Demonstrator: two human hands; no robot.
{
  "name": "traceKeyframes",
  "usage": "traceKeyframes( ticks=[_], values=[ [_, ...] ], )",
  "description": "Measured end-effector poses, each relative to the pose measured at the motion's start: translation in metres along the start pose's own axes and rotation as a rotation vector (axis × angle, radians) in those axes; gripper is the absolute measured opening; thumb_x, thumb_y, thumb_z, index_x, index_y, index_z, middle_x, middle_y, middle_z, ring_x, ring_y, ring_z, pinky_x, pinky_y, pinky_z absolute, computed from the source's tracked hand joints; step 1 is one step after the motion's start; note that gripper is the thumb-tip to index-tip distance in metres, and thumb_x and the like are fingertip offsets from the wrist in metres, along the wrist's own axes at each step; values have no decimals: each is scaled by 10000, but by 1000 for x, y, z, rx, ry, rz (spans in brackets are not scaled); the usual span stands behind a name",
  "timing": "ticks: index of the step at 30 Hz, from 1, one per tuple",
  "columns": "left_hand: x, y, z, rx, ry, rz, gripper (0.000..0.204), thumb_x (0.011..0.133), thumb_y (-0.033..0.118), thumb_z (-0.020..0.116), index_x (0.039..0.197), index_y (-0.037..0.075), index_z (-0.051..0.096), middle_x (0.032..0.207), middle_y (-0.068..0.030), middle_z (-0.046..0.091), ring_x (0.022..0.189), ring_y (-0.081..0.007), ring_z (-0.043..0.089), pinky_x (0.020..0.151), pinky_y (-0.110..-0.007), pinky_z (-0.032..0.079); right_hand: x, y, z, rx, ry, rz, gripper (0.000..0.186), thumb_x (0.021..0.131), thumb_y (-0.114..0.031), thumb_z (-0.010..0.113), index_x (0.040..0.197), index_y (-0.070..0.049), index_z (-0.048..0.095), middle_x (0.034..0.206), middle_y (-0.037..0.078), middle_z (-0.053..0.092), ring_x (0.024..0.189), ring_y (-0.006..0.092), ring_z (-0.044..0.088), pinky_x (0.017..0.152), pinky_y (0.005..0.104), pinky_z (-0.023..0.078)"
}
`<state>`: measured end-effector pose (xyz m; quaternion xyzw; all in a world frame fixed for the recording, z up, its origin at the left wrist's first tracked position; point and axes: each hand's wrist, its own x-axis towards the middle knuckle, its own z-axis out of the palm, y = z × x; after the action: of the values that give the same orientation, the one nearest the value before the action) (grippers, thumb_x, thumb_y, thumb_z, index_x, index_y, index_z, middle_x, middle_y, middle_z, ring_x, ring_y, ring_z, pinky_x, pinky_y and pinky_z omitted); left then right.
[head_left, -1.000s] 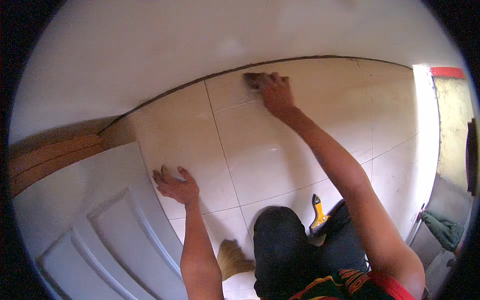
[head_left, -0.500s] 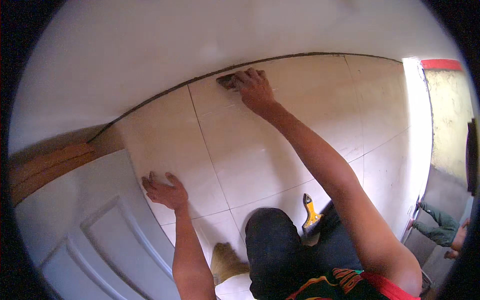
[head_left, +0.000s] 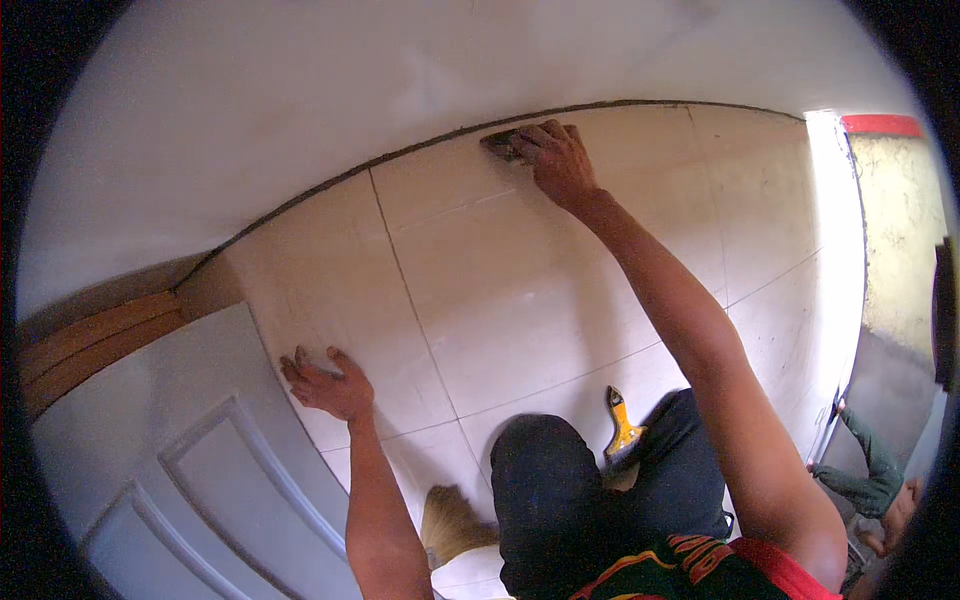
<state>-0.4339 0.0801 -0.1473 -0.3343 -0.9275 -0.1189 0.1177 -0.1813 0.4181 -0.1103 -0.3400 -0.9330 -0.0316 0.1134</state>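
Note:
My right hand [head_left: 560, 165] grips a small dark flat tool [head_left: 498, 147] on the cream tiled floor [head_left: 520, 280], close below the dark line along the foot of the white wall. Its fingers are curled over the tool and hide part of it. My left hand [head_left: 330, 385] has spread, bent fingers at the floor beside the edge of a pale panelled door [head_left: 180, 390], holding nothing; whether it bears weight I cannot tell. A putty knife with a yellow handle [head_left: 625, 430] lies between my knees, its blade end partly in shadow.
A straw broom head [head_left: 450, 525] lies left of my left knee. A wooden frame [head_left: 100, 350] borders the door. At the right, past a bright opening and near a yellow wall [head_left: 890, 230], another person [head_left: 870, 485] in green clothing is partly visible.
My right hand with the tool went left along the wall's foot, then back right. My left hand shifted slightly left in the picture as the view moved. The other person's limbs shifted.

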Motion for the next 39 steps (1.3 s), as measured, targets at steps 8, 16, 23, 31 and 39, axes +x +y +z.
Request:
traceKeyframes(
  ticks=[8,16,23,31,39],
  values=[
    [1,1,-1,-5,-10,12,515,827,379,455,1207,33,421,1324,-229,315,1237,-363,291,982,-527,219,-9,1,10,-61,-58,35,420,668,15,520,1062,-116,587,1119,34,543,1025,245,466,861,394,361],
    [2,2,-3,-14,-16,16,511,814,350,468,1208,28,424,1320,-223,326,1245,-356,284,985,-535,204,6,-14,7,6,-23,-16,426,654,14,544,1056,-121,587,1130,31,540,1025,243,467,860,399,362],
    [-3,3,2,35,-16,1,510,825,356,471,1213,30,422,1302,-231,353,1232,-364,304,982,-526,212,15,-32,19,9,-35,-78,422,653,0,551,1054,-125,586,1130,29,538,1035,234,465,858,406,364],
    [-17,-6,16,-10,-44,-30,520,817,390,449,1199,38,427,1308,-237,331,1246,-365,278,989,-535,204,21,-83,29,50,-104,-102,381,690,-34,531,1058,-113,588,1127,30,537,1032,242,462,859,404,369],
    [-19,-1,19,18,-52,-22,522,811,392,455,1195,39,437,1310,-231,332,1254,-362,266,994,-528,196,26,-88,38,-62,-157,-46,394,684,-38,553,1068,-123,584,1161,41,508,1036,247,456,843,416,377]
  ],
)
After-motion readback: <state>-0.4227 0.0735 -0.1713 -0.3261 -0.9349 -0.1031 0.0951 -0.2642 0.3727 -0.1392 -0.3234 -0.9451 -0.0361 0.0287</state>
